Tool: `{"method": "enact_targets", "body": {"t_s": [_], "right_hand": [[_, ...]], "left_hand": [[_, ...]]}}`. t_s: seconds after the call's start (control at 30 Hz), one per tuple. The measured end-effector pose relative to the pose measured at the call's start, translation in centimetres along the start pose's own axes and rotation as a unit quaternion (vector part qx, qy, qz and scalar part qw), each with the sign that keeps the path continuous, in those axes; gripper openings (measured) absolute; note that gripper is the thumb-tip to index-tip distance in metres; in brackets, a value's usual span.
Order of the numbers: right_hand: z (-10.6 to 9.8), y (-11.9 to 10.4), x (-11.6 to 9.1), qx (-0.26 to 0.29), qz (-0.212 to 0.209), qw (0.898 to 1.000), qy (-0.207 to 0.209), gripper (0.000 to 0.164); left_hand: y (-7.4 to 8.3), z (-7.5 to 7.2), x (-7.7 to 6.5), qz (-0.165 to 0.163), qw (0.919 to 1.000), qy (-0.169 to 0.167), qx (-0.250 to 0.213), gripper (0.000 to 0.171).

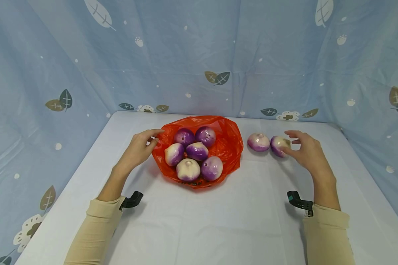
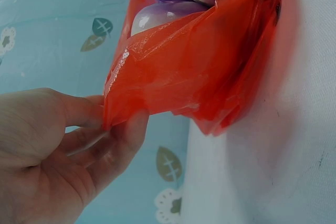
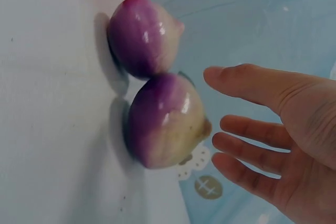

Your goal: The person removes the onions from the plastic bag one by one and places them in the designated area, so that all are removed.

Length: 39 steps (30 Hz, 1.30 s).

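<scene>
A red plastic bag (image 1: 230, 154) lies spread open on the table with several purple-and-white onions (image 1: 188, 169) inside. My left hand (image 1: 140, 148) pinches the bag's left rim between thumb and fingers, which the left wrist view shows with the film (image 2: 173, 77) pulled up. To the right of the bag, two onions sit side by side on the table, touching: a pinkish one (image 1: 258, 142) and a purple-and-white one (image 1: 278, 146). My right hand (image 1: 306, 151) hovers by the latter with fingers spread; in the right wrist view a gap separates the fingertips from that onion (image 3: 165, 121).
A white-covered table (image 1: 219, 228) carries everything. Blue cloth with leaf and flower prints (image 1: 185, 55) hangs behind it and along both sides. A black wrist camera mount is on the left sleeve (image 1: 131, 200) and another on the right sleeve (image 1: 300, 202).
</scene>
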State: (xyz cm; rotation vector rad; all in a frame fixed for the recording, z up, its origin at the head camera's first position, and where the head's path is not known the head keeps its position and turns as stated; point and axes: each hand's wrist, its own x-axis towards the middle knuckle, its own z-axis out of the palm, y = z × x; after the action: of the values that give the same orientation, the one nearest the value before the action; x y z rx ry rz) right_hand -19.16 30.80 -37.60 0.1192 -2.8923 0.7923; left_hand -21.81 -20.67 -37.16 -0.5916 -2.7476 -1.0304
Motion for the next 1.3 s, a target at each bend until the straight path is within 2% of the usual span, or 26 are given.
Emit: {"method": "enact_targets", "body": {"t_s": [0.33, 0.63, 1.03, 1.3], "right_hand": [[0.0, -2.6, -0.1, 0.0, -0.016, 1.0, 0.003, 0.056], [0.7, -4.6, 0.1, 0.007, -0.066, 0.998, 0.019, 0.054], [2.2, -6.5, 0.2, 0.032, -0.121, 0.992, 0.008, 0.054], [3.3, -7.7, 0.2, 0.039, -0.135, 0.99, -0.012, 0.055]], "left_hand": [[-0.2, 0.1, 0.1, 0.003, 1.0, 0.001, 0.0, 0.036], [-0.3, 0.2, 0.1, 0.007, 1.0, 0.004, 0.002, 0.036], [-0.4, 0.2, 0.1, 0.012, 0.9999, 0.005, 0.005, 0.036], [-0.3, 0.2, 0.1, 0.008, 0.9999, 0.005, 0.004, 0.036]]}}
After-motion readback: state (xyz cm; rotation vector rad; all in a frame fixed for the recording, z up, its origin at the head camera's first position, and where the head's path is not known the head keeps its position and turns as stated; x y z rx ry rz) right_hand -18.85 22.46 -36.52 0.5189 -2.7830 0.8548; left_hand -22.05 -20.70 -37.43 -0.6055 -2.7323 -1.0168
